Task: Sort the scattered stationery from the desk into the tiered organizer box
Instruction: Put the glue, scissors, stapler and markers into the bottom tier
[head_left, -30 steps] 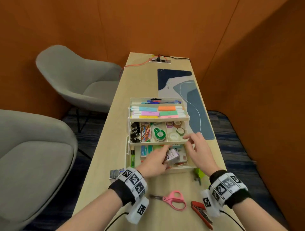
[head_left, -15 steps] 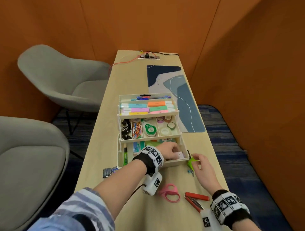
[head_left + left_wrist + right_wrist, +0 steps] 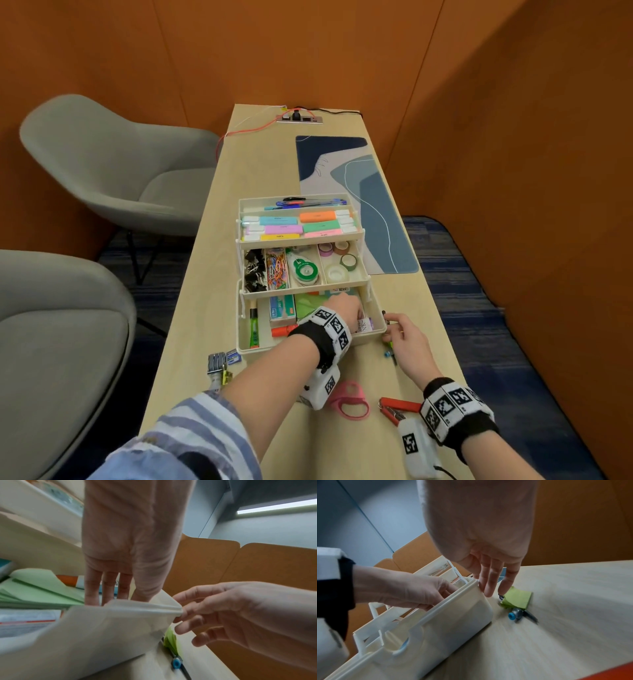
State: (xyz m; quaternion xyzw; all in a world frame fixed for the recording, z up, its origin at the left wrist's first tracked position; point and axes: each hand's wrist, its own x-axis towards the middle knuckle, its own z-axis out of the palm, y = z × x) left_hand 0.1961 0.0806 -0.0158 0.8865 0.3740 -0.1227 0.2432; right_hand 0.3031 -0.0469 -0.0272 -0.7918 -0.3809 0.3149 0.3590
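The white three-tier organizer box [image 3: 260, 347] stands open on the desk. My left hand [image 3: 347, 306] reaches into the right part of its bottom tier, fingers straight and pointing down in the left wrist view [image 3: 109, 588]; the rim hides their tips. A small purple-and-white box [image 3: 363, 323] lies in the tier just right of that hand. My right hand [image 3: 399, 327] hovers beside the box's front right corner with straight fingers [image 3: 494, 582]. Its fingertips touch the rim above a small green item [image 3: 518, 599] that has a blue-tipped grey part [image 3: 513, 614].
Pink scissors [image 3: 349, 401] and a red tool [image 3: 397, 409] lie on the desk near my wrists. Small grey and blue items [image 3: 219, 363] sit left of the box's front. A blue desk mat [image 3: 363, 192] lies behind it. Two grey chairs [image 3: 113, 164] stand to the left.
The left hand has lowered the small purple-and-white box into the bottom tier. The right hand has moved from the middle tier's edge to the green item at the box's front right corner.
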